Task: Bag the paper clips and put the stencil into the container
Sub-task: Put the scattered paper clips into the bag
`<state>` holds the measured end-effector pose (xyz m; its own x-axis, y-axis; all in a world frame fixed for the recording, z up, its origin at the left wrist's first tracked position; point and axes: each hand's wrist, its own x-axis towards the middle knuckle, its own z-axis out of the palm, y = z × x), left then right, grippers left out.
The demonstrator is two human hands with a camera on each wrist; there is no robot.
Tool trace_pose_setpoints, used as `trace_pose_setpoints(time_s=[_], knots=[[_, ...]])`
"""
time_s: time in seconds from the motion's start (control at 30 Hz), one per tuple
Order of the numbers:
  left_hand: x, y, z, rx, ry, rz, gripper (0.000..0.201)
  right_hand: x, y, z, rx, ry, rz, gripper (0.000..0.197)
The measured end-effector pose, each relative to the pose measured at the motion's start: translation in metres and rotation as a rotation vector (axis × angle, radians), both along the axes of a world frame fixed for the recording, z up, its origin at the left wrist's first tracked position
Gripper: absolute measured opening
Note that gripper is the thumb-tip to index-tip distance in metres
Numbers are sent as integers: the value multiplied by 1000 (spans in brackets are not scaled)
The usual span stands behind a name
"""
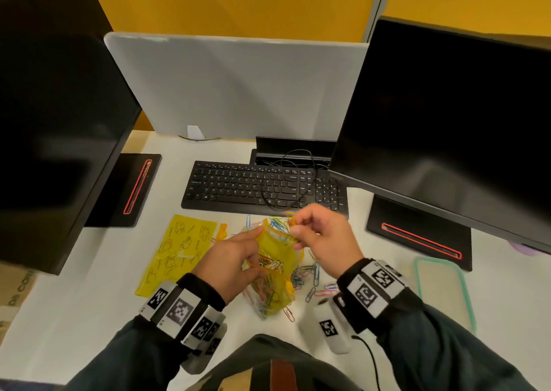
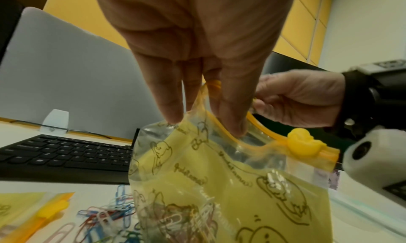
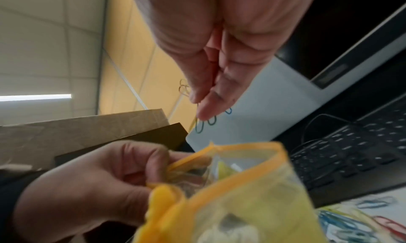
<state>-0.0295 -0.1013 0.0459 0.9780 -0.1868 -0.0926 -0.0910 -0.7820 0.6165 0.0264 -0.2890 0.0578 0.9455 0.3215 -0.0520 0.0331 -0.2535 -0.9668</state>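
Holding the zip bag (image 1: pixel 275 264) above the tabletop (image 1: pixel 89 286), the left hand (image 1: pixel 231 267) pinches one side of its orange rim, mouth open. The right hand (image 1: pixel 323 237) pinches a few paper clips (image 3: pixel 203 123) over that mouth; more lie loose on the tabletop beside the bag. The film looks soft and limp, likely to sag shut, so the stiffer zip rim is the best grip point. Clips are light, slippery, and tangle. The stencil (image 1: pixel 176 249) lies flat left of the bag.
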Motion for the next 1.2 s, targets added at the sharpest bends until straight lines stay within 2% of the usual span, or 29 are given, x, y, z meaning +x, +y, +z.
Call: trace_pose_setpoints(time_s=[0.07,0.17,0.27,0.33,0.37,0.43,0.5,0.6,0.7,0.77,0.87,0.97,1.03,1.1,1.13,1.2], knots=[[2,-2,2,-2,-6,-14,34,-2,11,1,-105,-51,64,26],[4,1,2,-12,-32,-6,44,-7,12,1,-313,-163,149,15],[5,5,1,-9,-48,16,47,-5,-1,3,-294,-155,55,20],[4,7,1,-6,-54,26,44,-2,-20,-7,-378,-107,-42,21],[4,8,2,-9,-59,30,40,-3,-31,-16,-499,-63,-66,24],[3,9,3,-13,-69,36,35,-11,-53,-44,-820,102,-14,41],[3,10,4,-17,-73,37,39,-26,-66,-71,-984,253,76,52],[3,11,3,-23,-70,44,46,-36,-60,-93,-930,261,75,37],[2,11,1,-21,-63,51,46,-26,-39,-100,-892,151,91,21],[2,12,2,-19,-56,42,45,-10,-29,-102,-851,87,86,19],[1,17,4,-8,-57,43,37,19,-27,-97,-821,-20,76,39],[1,22,4,1,-56,66,28,39,-29,-95,-957,-27,315,71],[0,24,3,1,-52,73,27,39,-29,-93,-1039,-80,448,66],[0,24,2,-8,-61,82,27,30,-34,-91,-1033,-102,500,57],[0,24,2,-10,-65,88,27,22,-39,-89,-1030,-79,524,60],[-1,24,1,-5,-68,93,28,3,-50,-88,-1066,-25,601,87]])
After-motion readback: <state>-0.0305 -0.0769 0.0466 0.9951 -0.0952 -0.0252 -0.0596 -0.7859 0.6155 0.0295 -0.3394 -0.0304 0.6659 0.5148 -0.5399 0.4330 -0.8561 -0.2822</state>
